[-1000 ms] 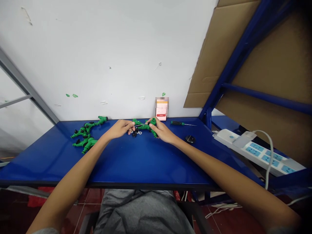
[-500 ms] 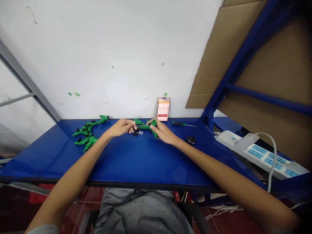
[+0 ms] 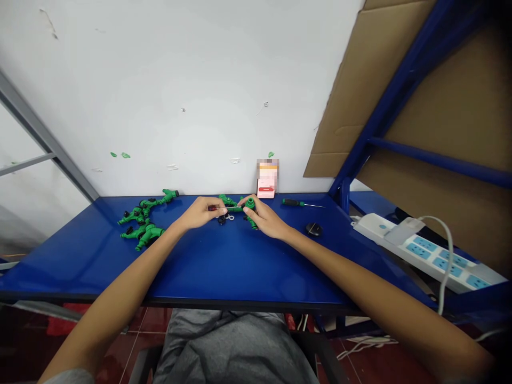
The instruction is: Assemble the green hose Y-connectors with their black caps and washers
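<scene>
My left hand (image 3: 197,212) pinches a small screwdriver (image 3: 226,208) with a dark red handle, its thin steel shaft reaching right toward the fitting. My right hand (image 3: 265,217) grips a green plastic hose fitting (image 3: 245,208), whose round end (image 3: 250,203) stands above my fingers. Small black parts (image 3: 221,220) and white rings (image 3: 231,217) lie just below the shaft, between my hands. Further left is a heap of several green fittings (image 3: 142,221), untouched by either hand.
The glossy blue table (image 3: 224,261) holds a green-handled screwdriver (image 3: 294,202), a black round object (image 3: 314,229) and a blurred pink card (image 3: 267,181) against the white wall (image 3: 160,90). A blue shelf frame (image 3: 394,96) and power strip (image 3: 424,250) stand right.
The dark red screwdriver handle now shows left of my left fingers, and the shaft sits lower against the fitting. My hands stay close together, and the view has shifted slightly.
</scene>
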`<state>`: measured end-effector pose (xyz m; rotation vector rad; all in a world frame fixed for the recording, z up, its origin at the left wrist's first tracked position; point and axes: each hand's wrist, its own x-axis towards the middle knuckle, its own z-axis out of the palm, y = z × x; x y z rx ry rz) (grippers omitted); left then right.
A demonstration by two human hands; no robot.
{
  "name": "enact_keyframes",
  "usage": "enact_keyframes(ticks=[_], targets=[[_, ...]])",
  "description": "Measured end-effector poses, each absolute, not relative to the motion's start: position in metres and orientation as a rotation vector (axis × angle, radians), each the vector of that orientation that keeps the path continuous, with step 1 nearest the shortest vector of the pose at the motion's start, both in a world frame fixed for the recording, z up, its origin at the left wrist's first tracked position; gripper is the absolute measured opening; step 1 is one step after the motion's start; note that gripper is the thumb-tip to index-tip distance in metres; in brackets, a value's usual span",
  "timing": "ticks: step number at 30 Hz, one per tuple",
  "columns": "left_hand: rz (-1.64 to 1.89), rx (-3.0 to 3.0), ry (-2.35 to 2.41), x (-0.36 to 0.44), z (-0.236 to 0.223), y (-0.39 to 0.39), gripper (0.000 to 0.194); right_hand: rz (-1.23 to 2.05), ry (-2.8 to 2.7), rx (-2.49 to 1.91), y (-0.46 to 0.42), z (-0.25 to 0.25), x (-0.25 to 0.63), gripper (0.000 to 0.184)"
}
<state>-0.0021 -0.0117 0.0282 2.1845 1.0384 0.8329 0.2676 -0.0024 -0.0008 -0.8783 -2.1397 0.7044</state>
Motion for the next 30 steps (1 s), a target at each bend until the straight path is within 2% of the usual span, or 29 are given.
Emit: enact_keyframes(ticks=[8,15,24,30], targets=[[0.777,2.274,1.016,0.0032,0.0271,-0.0163,0.047,0.636,-2.158,-0.866,0.0008,-0.0031,0.2689,0.034],[0.885,2.262,1.037,0.0075,0.0279,-0.0215,0.030,0.635,-2.172,-0.863,0.0010,-0.0054,0.2689,0.035],[0.853,2.413,1.070,0.0060,0.0241,-0.0167,0.042,0.612,-2.186,-0.854,0.0020,-0.0089,0.2672,0.034],[0.826,2.345,1.024,0.0074,0.0228,-0.0192,0.027,0.611,-2.195,-0.838,0.0024,-0.0104,0.2669,0.033]])
